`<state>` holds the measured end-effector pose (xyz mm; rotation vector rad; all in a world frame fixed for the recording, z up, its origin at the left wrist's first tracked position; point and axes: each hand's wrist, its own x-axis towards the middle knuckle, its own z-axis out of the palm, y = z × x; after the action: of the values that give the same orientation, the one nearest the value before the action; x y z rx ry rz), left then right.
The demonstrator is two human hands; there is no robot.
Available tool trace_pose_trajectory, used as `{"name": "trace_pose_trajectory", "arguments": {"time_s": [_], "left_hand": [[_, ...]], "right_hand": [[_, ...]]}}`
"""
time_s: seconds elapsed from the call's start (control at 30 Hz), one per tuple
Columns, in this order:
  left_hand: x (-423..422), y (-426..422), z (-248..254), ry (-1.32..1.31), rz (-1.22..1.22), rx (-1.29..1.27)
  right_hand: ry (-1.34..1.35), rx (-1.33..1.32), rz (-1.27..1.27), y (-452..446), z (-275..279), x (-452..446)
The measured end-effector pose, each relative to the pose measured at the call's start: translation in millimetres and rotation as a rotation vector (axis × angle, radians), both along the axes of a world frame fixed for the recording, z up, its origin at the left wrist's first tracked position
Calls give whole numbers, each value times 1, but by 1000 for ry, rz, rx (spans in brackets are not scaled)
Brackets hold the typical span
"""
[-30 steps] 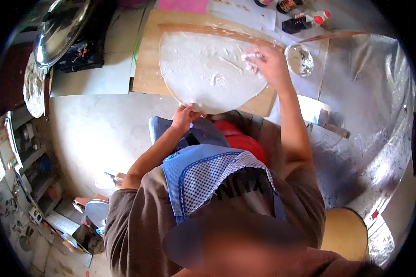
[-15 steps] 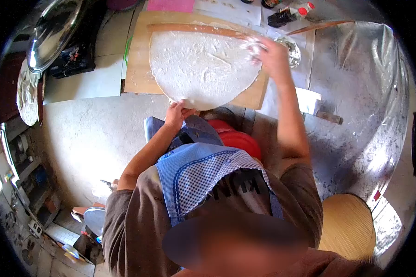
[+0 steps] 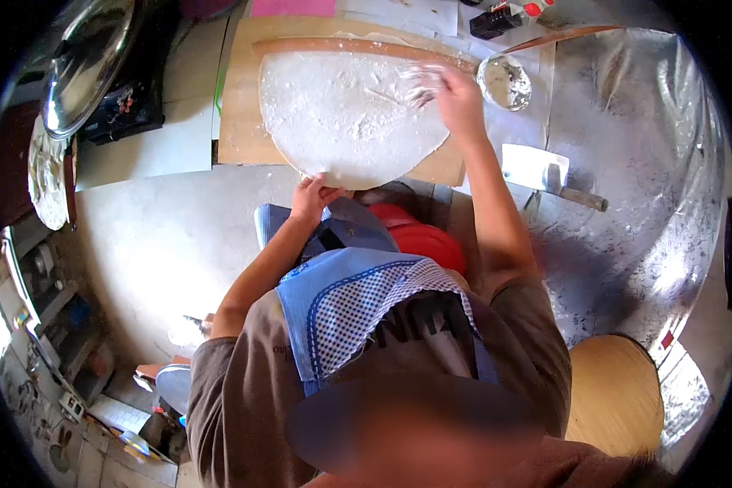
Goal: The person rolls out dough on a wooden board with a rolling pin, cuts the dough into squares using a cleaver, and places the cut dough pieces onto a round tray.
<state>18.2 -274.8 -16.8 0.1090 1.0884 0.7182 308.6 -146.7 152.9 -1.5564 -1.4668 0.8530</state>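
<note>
A wide sheet of rolled dough [image 3: 342, 114], dusted with white flour, lies on a wooden board [image 3: 240, 106], its near edge hanging over the board's front. A long wooden rolling pin [image 3: 317, 45] lies across the dough's far side. At the near edge, my left hand [image 3: 315, 199] pinches the rim of the dough. My right hand [image 3: 443, 91] is over the right part of the sheet, its floury fingers smeared by motion; whether they hold anything is not visible. Right of the board stands a round bowl [image 3: 505, 82] with white flour in it.
A cleaver [image 3: 573, 191] lies at the right on the foil-like table cover [image 3: 626, 163]. Dark bottles with red caps [image 3: 496, 23] stand at the back right. A glass lid [image 3: 89, 65] and a black stove [image 3: 126, 110] are at the left. A round wooden stool [image 3: 614, 394] stands lower right.
My right hand has moved a little left over the dough, and more flour lies scattered on the sheet. The bowl shows fully again. My left hand keeps its hold on the near edge.
</note>
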Motion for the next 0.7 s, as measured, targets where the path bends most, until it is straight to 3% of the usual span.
{"name": "trace_pose_trajectory", "arguments": {"time_s": [0.07, 0.13, 0.17, 0.23, 0.27, 0.3, 0.33, 0.37, 0.43, 0.5, 0.6, 0.7], "left_hand": [[-3, -1, 0, -38, -47, 43], [-2, 2, 7, -2, -45, 20], [-1, 2, 10, 32, -40, 0], [-3, 1, 5, 40, -57, 3], [-3, 1, 3, 40, -64, 7], [-2, 4, 2, 42, -80, 6], [-3, 4, 4, 37, -88, 9], [-5, 3, 5, 34, -97, 13], [-10, 2, 0, 8, -126, 24], [-12, 3, -4, -13, -147, 40], [-14, 4, -7, -44, -128, 25], [-14, 6, -7, -64, -106, -2]], "right_hand": [[143, 7, -84, -18, -49, 22], [-365, 48, -290, -35, -122, 35], [-677, -19, -259, -36, -153, 32], [-868, -98, -310, -44, -180, -5], [-782, -108, -279, -38, -176, -29], [-477, -146, -213, -26, -196, -47], [-858, -1, -95, -24, -190, -80], [-632, 45, -97, -13, -179, -113], [-451, 82, 69, 9, -178, -164], [-861, 141, 384, 19, -161, -198], [-741, 199, 492, 6, -170, -189], [-569, 32, 324, -43, -150, -113]]}}
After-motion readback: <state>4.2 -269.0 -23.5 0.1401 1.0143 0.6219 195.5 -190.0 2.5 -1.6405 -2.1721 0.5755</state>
